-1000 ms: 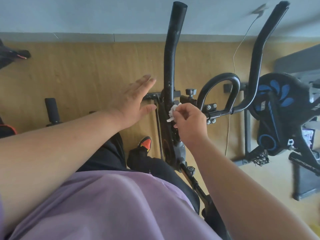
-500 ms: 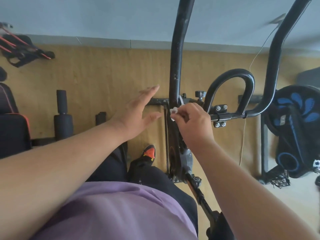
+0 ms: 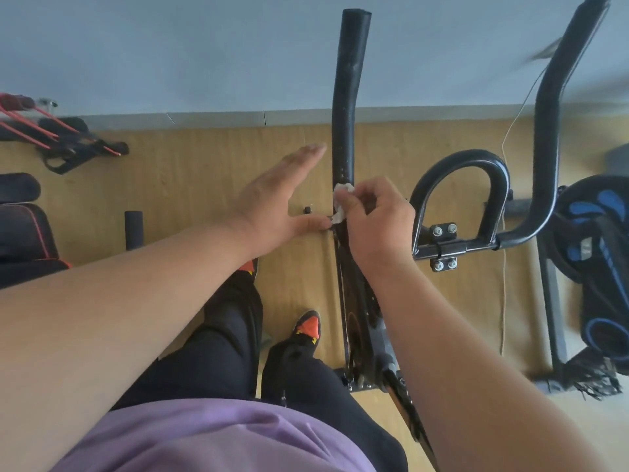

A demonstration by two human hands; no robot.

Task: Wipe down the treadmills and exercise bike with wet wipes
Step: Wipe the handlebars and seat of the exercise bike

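Observation:
A black exercise machine stands in front of me, with a tall padded left handle bar [image 3: 350,83] rising toward the wall and a second bar [image 3: 548,107] at the right. My right hand [image 3: 376,223] pinches a crumpled white wet wipe [image 3: 341,201] against the lower part of the left bar. Beside that bar hovers my left hand [image 3: 277,202], its fingers straight and flat, holding nothing, the thumb near the frame. A black looped grip [image 3: 459,199] with bolted brackets sits just right of my right hand.
A black and blue exercise bike [image 3: 599,267] stands at the right edge, with a thin cord [image 3: 503,267] hanging nearby. At the left lie red resistance bands [image 3: 51,137] and a black bench [image 3: 23,240] on the wooden floor. My legs and orange-toed shoes [image 3: 306,327] are below.
My right hand has slid the wipe upward along the left bar. The left hand stayed flat beside the bar. The view shifted, so the bike sits farther right.

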